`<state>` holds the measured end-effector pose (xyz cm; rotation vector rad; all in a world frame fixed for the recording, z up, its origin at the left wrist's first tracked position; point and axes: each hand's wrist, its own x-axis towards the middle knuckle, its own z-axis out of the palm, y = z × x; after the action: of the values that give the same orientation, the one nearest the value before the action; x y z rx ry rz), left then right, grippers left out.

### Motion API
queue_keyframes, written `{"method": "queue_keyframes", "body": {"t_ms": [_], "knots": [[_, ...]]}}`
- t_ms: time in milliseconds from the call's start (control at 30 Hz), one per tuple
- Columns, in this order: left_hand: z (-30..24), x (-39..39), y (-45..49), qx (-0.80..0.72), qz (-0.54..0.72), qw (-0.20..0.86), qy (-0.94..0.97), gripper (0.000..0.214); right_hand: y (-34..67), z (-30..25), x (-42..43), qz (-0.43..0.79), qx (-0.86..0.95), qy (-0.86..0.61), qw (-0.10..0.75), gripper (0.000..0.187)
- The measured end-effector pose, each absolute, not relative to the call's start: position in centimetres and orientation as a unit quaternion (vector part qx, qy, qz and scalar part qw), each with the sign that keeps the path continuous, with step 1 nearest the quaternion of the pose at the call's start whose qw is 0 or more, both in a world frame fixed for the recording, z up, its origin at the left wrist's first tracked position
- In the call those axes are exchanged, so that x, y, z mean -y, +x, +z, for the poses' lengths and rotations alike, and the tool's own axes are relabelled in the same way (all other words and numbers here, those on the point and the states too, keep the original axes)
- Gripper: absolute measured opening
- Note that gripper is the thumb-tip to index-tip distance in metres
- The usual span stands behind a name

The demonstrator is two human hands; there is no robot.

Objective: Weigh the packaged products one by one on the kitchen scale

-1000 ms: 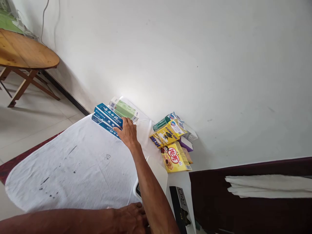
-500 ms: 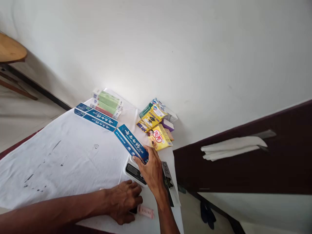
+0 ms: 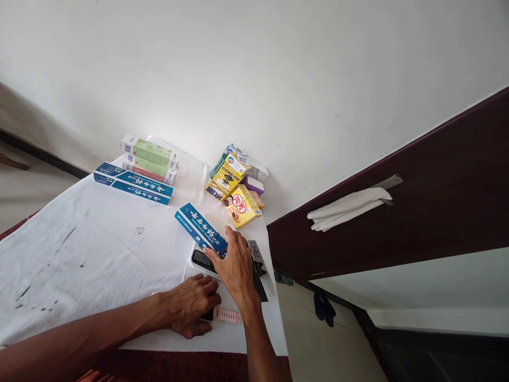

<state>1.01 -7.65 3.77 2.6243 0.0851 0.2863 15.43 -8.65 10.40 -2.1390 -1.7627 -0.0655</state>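
The right hand (image 3: 234,265) is clamped on a long blue box (image 3: 201,228), with the thumb on one side of its near end and the fingers on the other side. This box is over the right part of the surface (image 3: 111,249), in from the right edge, and it is slanted, its free end pointing toward the far left. The held end covers a part of a white device (image 3: 202,260) with a dark front; I cannot tell if the two are touching. The left hand (image 3: 191,305) lies close to the near edge, with bent fingers close together over a dark object (image 3: 208,315), which has a pink strap (image 3: 227,316) beside it; whether it grips this object, I cannot tell.

At the far left edge, two other blue boxes (image 3: 133,184) lie one against the other, and just behind them are green boxes (image 3: 153,153). Near the far right corner, a yellow box marked "COME ON" (image 3: 228,175), a second yellow box with red writing (image 3: 244,206) and a purple box (image 3: 253,184) lie crowded together. Along the right edge, a black box (image 3: 260,276) is partly hidden by the right hand.
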Motion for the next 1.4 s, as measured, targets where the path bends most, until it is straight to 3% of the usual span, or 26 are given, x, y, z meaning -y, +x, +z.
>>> {"method": "queue_keyframes", "body": {"t_ms": [300,433,767,1033,1133,1233,1333,1400], "knots": [[3.8,7.6,1.0,-0.036,0.108,0.251,0.961,0.037,16.3,8.9,10.8,-0.008,0.607,-0.766,0.212,0.049],[4.1,7.6,0.9,-0.032,0.107,0.257,0.960,0.034,19.7,9.9,14.6,-0.037,0.535,-0.809,0.241,0.056],[4.5,7.6,1.0,-0.043,0.090,0.273,0.957,0.032,26.7,10.0,18.8,-0.025,0.355,-0.914,0.194,0.071],[4.5,7.5,1.0,-0.044,0.092,0.275,0.956,0.032,27.1,8.9,18.5,0.003,0.364,-0.913,0.183,0.070],[4.6,7.5,1.0,-0.041,0.092,0.274,0.956,0.032,26.5,9.4,18.1,-0.060,0.386,-0.903,0.180,0.080],[4.5,7.5,1.1,-0.039,0.091,0.274,0.957,0.035,24.4,10.1,16.7,-0.127,0.427,-0.859,0.252,0.074],[4.2,7.6,1.1,-0.042,0.096,0.264,0.959,0.037,21.9,9.6,14.3,0.003,0.467,-0.820,0.331,0.060],[4.0,7.7,1.1,-0.043,0.100,0.257,0.960,0.038,21.0,8.7,12.5,0.081,0.470,-0.810,0.340,0.061]]}}
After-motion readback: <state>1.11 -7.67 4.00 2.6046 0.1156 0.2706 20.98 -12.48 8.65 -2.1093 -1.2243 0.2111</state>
